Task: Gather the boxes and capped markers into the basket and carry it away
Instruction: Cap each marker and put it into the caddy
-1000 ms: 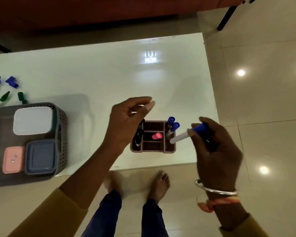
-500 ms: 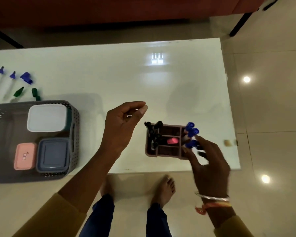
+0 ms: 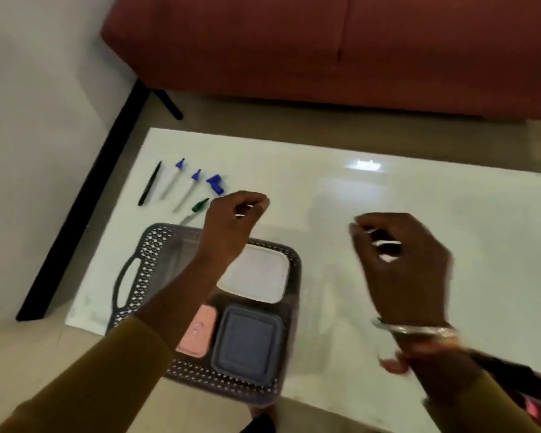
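A grey perforated basket (image 3: pixel 150 264) sits at the table's near left edge. It holds a white box (image 3: pixel 260 273), a pink box (image 3: pixel 197 335) and a blue-grey box (image 3: pixel 247 342). Beyond it on the table lie a black pen (image 3: pixel 150 184), two blue-tipped markers (image 3: pixel 173 178), a loose blue cap (image 3: pixel 215 183) and a green-tipped marker (image 3: pixel 199 207). My left hand (image 3: pixel 231 223) hovers over the basket's far rim, fingers loosely curled, holding nothing. My right hand (image 3: pixel 400 260) hangs over bare table to the basket's right, also loosely curled and empty.
The white table (image 3: pixel 388 189) stretches off to the right. A brown marker holder (image 3: pixel 537 401) shows partly at the bottom right corner. A red-brown sofa (image 3: pixel 325 48) stands behind the table, and a black bar (image 3: pixel 85 201) runs along the wall on the left.
My right hand has let go of the blue-capped marker at the holder and both hands have moved left. The view has swung left to the basket and the loose markers.
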